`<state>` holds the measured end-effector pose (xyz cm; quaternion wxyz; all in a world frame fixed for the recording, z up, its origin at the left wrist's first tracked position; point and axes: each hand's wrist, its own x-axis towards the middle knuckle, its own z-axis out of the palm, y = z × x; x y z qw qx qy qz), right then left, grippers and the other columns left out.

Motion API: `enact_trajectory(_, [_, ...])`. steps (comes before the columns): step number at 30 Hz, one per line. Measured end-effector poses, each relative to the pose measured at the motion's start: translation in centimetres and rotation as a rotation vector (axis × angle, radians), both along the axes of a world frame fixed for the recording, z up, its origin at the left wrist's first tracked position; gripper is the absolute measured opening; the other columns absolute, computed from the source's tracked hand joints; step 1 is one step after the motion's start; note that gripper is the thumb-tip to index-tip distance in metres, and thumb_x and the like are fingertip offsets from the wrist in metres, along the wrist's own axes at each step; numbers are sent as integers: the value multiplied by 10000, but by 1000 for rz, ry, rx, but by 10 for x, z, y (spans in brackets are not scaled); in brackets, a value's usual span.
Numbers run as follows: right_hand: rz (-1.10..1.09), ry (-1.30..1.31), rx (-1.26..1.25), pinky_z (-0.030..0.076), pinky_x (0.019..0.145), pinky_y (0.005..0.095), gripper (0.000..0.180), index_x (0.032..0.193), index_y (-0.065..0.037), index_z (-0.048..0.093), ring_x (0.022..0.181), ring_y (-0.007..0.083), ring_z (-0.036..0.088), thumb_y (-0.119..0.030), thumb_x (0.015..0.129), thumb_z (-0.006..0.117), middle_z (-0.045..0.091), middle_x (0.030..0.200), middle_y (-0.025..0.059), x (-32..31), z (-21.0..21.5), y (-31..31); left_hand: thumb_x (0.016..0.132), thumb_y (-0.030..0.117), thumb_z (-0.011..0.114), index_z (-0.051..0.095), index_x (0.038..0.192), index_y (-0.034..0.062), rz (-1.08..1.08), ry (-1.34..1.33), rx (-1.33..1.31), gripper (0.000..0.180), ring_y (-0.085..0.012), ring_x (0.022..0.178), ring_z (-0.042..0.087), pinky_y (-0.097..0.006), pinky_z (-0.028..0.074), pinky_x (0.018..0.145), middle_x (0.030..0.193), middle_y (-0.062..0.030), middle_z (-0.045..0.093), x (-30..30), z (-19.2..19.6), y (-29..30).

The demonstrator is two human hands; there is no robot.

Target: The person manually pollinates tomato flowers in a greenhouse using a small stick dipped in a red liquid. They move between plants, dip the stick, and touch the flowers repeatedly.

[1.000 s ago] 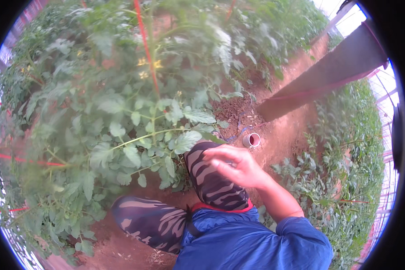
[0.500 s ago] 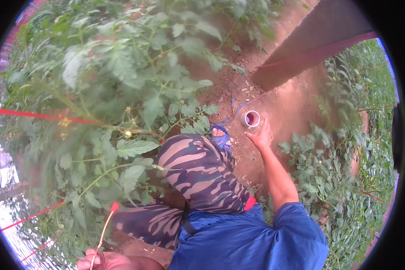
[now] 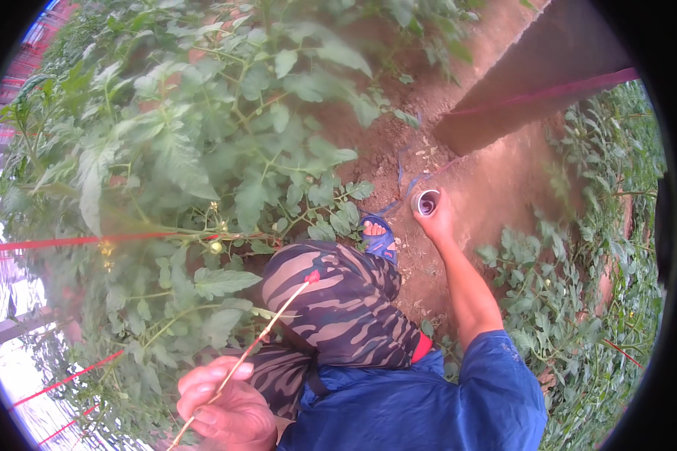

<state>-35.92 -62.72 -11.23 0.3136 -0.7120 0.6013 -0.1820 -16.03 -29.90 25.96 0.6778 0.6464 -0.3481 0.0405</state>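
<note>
Pinched in the fingers of my left hand [image 3: 228, 402] is a thin pale stick [image 3: 269, 326] with a red tip [image 3: 312, 277]. The stick slants up to the right, its tip over my camouflage trouser leg. Out ahead on the right, my right hand [image 3: 436, 218] is wrapped round a small white cup [image 3: 428, 201], near the bare soil. The cup's inside looks dark purplish; I cannot tell what it holds. A leafy tomato plant [image 3: 256, 188] with yellow flowers and a small pale green fruit [image 3: 216, 246] grows to the left of my knee.
A red string [image 3: 75, 243] runs through the plants on the left. A large dark panel [image 3: 534, 83] with a pinkish strip stands at the upper right. More plants [image 3: 541, 286] line the right side. My foot in a blue sandal [image 3: 379, 239] rests on the soil [image 3: 489, 195].
My left hand has risen and moved right with the stick, whose red tip is now above my leg. My right hand, beside the cup before, has closed round it.
</note>
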Motion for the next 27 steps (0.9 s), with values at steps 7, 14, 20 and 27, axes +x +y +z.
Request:
enact_trajectory(7, [356, 33, -57, 498, 1089, 448, 960, 1466, 30, 418, 1255, 413, 603, -196, 661, 891, 573, 1367, 276, 45, 171, 16, 1143, 228, 343, 502, 1293, -41, -210, 12, 22, 346, -287, 926, 677, -392, 568, 870, 1121, -229, 633, 17, -12, -27])
enact_trajectory(14, [659, -58, -204, 489, 1087, 450, 904, 1464, 42, 428, 1279, 406, 580, -144, 686, 848, 573, 1328, 249, 93, 292, 62, 1109, 97, 366, 577, 1233, -78, -300, -64, -44, 301, -268, 936, 719, -394, 564, 917, 1105, -214, 686, 32, -30, -50])
enact_trajectory(20, [884, -26, -288, 502, 1051, 446, 968, 1542, 61, 352, 1237, 420, 587, -114, 714, 822, 546, 1325, 249, 139, 339, 110, 1069, 26, 467, 617, 1164, -88, -213, -109, -39, 211, -266, 965, 708, -370, 561, 907, 1094, -198, 695, 55, -51, -27])
enact_trajectory(27, [997, -39, -359, 517, 987, 467, 902, 1504, -14, 408, 1148, 437, 610, -120, 720, 839, 581, 1228, 245, 190, 362, 160, 1029, -5, 563, 663, 1137, -74, -104, -156, 44, 163, -287, 1012, 692, -376, 550, 922, 1091, -184, 699, 91, -69, 5])
